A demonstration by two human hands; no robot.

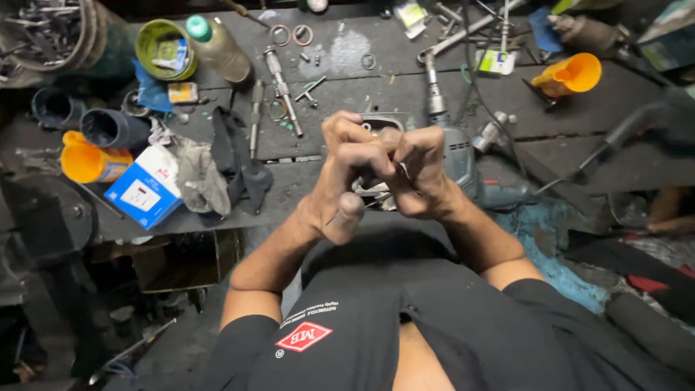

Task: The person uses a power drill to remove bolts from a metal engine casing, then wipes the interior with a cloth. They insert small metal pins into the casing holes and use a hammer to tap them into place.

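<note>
Both hands, left hand (346, 174) and right hand (418, 174), clench together around a small metal part (376, 194), raised above the bench (347, 65) beside the drill (452, 148), for a firm 2-handed grip.

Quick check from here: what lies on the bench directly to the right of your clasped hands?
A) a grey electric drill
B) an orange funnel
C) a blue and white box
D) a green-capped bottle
A: the grey electric drill lies right beside the right hand, which is pressed against the left hand; the box, funnel and bottle all sit farther off on the bench.
</note>
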